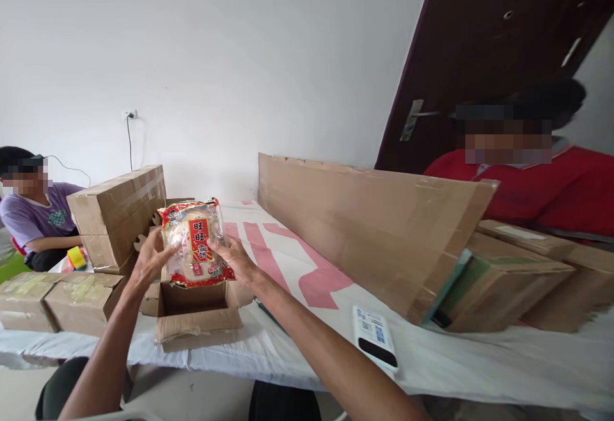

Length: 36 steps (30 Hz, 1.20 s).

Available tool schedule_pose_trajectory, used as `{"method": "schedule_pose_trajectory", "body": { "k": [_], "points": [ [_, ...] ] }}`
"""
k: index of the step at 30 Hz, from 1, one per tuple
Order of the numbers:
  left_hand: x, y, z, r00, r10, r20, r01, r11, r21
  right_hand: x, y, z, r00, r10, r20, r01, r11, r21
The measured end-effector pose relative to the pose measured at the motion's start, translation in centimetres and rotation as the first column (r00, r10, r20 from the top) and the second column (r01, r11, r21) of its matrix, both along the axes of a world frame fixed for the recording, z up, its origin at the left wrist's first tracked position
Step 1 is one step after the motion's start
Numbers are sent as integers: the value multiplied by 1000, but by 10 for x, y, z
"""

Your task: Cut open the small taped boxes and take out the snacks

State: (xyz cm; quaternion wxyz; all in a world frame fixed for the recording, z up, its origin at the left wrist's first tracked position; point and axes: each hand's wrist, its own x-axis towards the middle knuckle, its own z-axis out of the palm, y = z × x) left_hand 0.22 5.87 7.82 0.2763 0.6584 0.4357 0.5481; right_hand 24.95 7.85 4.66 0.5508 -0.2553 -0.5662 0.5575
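Both my hands hold a clear snack packet (196, 240) with red print and pale round crackers inside. My left hand (151, 260) grips its left edge and my right hand (236, 258) grips its right edge. The packet stands upright just above a small open cardboard box (194, 318) near the table's front edge. The box's flaps are folded outward and its inside looks dark.
Taped cardboard boxes (118, 213) are stacked at the left, flatter ones (57, 299) lie beside them. A long flat carton (374, 229) leans at the right, with more boxes (508, 286) behind. A white device (374, 338) lies on the cloth-covered table (307, 350). Two other people sit at the far left and right.
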Motion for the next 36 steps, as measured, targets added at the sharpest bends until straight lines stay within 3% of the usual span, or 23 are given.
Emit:
{"method": "schedule_pose_trajectory", "body": {
  "k": [2,4,9,12,15,19,24,36],
  "points": [
    [2,-3,-22,979,-152,139,177,966,-190,-7,6,-15,1000,-23,4,23,999,-22],
    [4,0,-36,950,-187,250,253,931,-264,-12,13,-30,1000,-20,8,21,999,-33],
    [2,19,-52,927,-40,372,130,966,-222,-22,31,-62,999,-5,-53,3,999,-35],
    [-1,25,-64,919,-56,391,157,961,-230,-26,43,-77,991,-36,-126,24,995,-94],
    [-6,24,-80,943,-118,310,216,928,-304,-29,53,-91,984,-84,-158,65,990,-125],
    [-11,24,-98,976,-79,202,149,920,-362,-30,62,-109,979,-120,-164,91,981,-173],
    [-11,28,-104,983,-33,182,97,931,-353,-32,67,-122,979,-122,-165,91,979,-183],
    [-11,33,-108,981,3,195,76,914,-399,-32,67,-124,985,-69,-156,43,985,-170]
  ]
}}
